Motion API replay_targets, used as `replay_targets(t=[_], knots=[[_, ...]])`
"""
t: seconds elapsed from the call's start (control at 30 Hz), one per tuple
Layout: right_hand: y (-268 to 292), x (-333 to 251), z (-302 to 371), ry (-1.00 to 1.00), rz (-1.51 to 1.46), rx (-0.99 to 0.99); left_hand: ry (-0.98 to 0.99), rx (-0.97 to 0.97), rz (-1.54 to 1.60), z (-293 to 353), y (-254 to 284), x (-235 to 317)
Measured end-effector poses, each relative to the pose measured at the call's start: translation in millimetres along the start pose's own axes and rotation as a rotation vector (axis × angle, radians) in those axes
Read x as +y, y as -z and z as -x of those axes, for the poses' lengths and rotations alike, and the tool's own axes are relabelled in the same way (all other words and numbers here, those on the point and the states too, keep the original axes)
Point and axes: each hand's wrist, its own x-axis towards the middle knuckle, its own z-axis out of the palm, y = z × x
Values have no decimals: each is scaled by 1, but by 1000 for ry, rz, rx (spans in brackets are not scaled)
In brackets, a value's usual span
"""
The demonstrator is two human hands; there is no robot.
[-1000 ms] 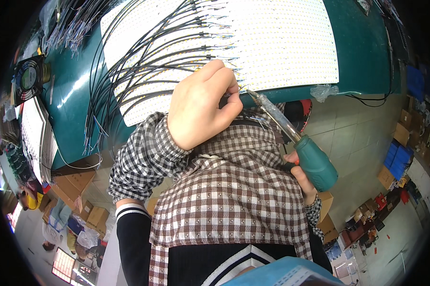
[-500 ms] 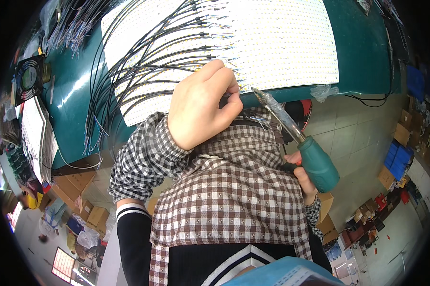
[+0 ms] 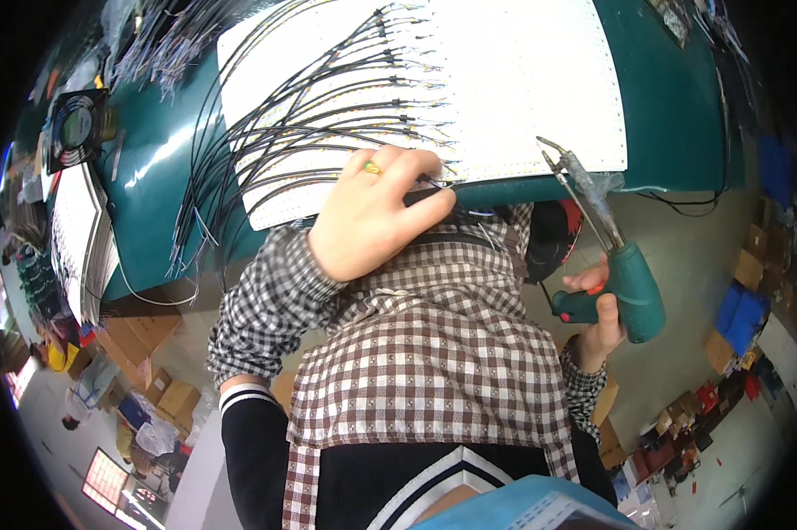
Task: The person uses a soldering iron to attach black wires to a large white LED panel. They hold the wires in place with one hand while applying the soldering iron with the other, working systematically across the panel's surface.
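Observation:
A white LED panel (image 3: pixel 531 97), set with rows of tiny yellowish dots, lies near the table's front edge. Black cables (image 3: pixel 328 93) run across its left half, their thin stripped wire ends in a column along its middle. Over the panel's front edge, my left hand (image 3: pixel 376 208) has its fingers curled round a black cable, whose thin wires show between thumb and forefinger; the fingers partly hide it. To the right, off the table edge, my right hand (image 3: pixel 601 305) grips a green-handled soldering gun (image 3: pixel 638 296). Its tip points up over the panel's front right part, apart from the wires.
On the green tabletop (image 3: pixel 151 212) stand a small black fan (image 3: pixel 76 131) and a stack of white sheets (image 3: pixel 82 238) at left. A bundle of loose wires (image 3: pixel 169 44) lies at the far left. Clear plastic (image 3: pixel 597 183) hangs by the panel's right front corner. Cardboard boxes stand on the floor.
My right hand has moved the soldering gun right and up, its tip away from the wire ends. My left hand has shifted slightly down, its thumb and forefinger a little further apart.

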Motion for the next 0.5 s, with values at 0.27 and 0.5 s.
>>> replay_targets(t=[0.27, 0.5], knots=[[8, 7, -23, 122, -83, -32, -49, 112, -24, 7, -16, -3], [8, -6, -37, 150, -115, -16, -110, 70, -76, 4, -8, -5]])
